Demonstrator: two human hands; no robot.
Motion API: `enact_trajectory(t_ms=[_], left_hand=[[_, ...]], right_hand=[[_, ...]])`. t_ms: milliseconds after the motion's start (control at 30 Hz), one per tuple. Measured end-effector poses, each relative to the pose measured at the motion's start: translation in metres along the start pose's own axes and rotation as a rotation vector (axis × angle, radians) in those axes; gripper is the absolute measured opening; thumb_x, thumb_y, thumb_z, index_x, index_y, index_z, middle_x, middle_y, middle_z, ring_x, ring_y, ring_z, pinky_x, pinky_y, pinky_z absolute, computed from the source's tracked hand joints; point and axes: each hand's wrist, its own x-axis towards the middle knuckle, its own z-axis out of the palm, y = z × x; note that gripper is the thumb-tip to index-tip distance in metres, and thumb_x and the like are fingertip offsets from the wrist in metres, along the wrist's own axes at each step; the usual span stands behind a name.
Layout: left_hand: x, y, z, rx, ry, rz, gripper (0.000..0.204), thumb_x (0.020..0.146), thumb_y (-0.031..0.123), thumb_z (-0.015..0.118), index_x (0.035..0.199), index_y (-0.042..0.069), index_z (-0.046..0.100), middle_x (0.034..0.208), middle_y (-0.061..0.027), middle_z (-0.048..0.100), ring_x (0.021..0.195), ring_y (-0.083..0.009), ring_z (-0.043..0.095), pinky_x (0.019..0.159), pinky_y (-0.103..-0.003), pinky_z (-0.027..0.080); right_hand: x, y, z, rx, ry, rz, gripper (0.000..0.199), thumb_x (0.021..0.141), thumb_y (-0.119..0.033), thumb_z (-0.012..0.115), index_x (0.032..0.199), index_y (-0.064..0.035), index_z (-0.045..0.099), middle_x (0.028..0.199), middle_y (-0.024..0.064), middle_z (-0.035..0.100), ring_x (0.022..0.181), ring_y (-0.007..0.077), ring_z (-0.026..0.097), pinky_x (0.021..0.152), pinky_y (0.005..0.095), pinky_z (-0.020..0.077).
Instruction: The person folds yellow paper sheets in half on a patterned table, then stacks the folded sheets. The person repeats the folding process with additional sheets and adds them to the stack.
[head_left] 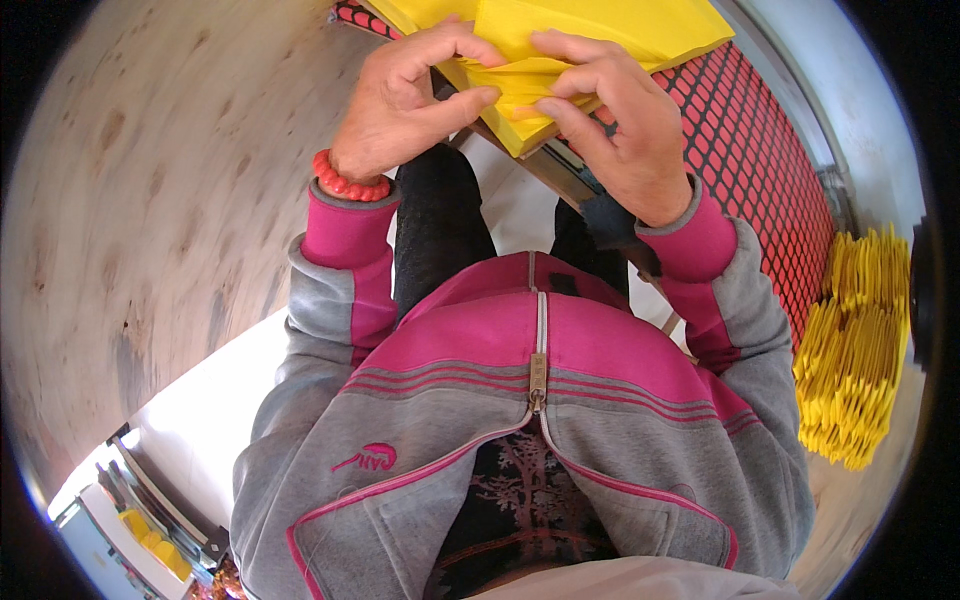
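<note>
A sheet of bright yellow paper [600, 28], creased and gathered at its near corner, lies at the top of the head view. My left hand [405, 105], with a red bead bracelet at the wrist, holds the gathered part from the left between bent fingers and thumb. From the right, my right hand [625, 125] pinches the same folds, thumb below and fingers above. Both sets of fingertips are close together at the crease. The paper's far edge runs out of view.
A red surface with a black net pattern [745, 130] lies under the paper and runs down the right. Beyond it stand stacked folded yellow papers [855, 350]. A large wooden board [170, 200] fills the left. Yellow items [155, 545] show at lower left.
</note>
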Motion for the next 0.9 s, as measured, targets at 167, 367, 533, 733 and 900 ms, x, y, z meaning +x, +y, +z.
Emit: enact_trajectory(t_ms=[167,367,533,733,900], left_hand=[[-0.0015,0.0004,-0.0009,0.033,0.000,-0.010,0.030,0.084,-0.002,0.076,0.113,0.002,0.069,0.121,-0.0059,0.069,0.119,-0.0165,0.061,0.109,-0.033,0.041],[0.0015,-0.0013,0.0029,0.005,0.068,0.102,0.024,0.086,0.008,0.075,0.108,0.005,0.067,0.098,-0.0032,0.066,0.093,-0.0142,0.063,0.086,-0.028,0.049],[-0.0005,-0.0009,0.0000,0.035,0.028,0.037,0.028,0.085,0.004,0.077,0.112,0.004,0.068,0.118,-0.0064,0.067,0.112,-0.0165,0.061,0.101,-0.032,0.044],[0.0001,0.0007,0.0015,-0.012,0.025,0.007,0.028,0.085,0.001,0.075,0.111,0.004,0.068,0.109,-0.0035,0.068,0.103,-0.0137,0.062,0.094,-0.030,0.047],[0.0021,0.0035,0.0056,-0.091,0.054,-0.002,0.028,0.083,-0.002,0.073,0.110,0.004,0.068,0.105,-0.0030,0.068,0.097,-0.0132,0.062,0.089,-0.028,0.049]], right_hand=[[0.0004,-0.0030,-0.0032,-0.023,-0.055,0.034,0.013,0.090,0.000,0.071,0.099,-0.0019,0.062,0.127,0.0179,0.069,0.106,0.0279,0.069,0.089,0.0326,0.0527],[0.0014,-0.0061,-0.0019,-0.003,-0.036,0.055,0.013,0.088,-0.003,0.072,0.098,-0.0024,0.064,0.119,0.0165,0.071,0.103,0.0326,0.068,0.087,0.0365,0.0536],[0.0000,-0.0057,-0.0018,-0.006,-0.036,0.059,0.013,0.089,-0.002,0.072,0.099,-0.0023,0.063,0.122,0.0172,0.070,0.106,0.0308,0.069,0.089,0.0353,0.0532],[-0.0019,-0.0028,0.0013,-0.002,0.017,0.025,0.015,0.087,-0.003,0.073,0.098,-0.0032,0.063,0.120,0.0160,0.071,0.104,0.0331,0.068,0.088,0.0374,0.0540],[-0.0022,-0.0034,0.0022,-0.005,0.037,0.018,0.018,0.085,-0.002,0.074,0.098,-0.0037,0.062,0.119,0.0153,0.071,0.103,0.0329,0.069,0.087,0.0375,0.0544]])
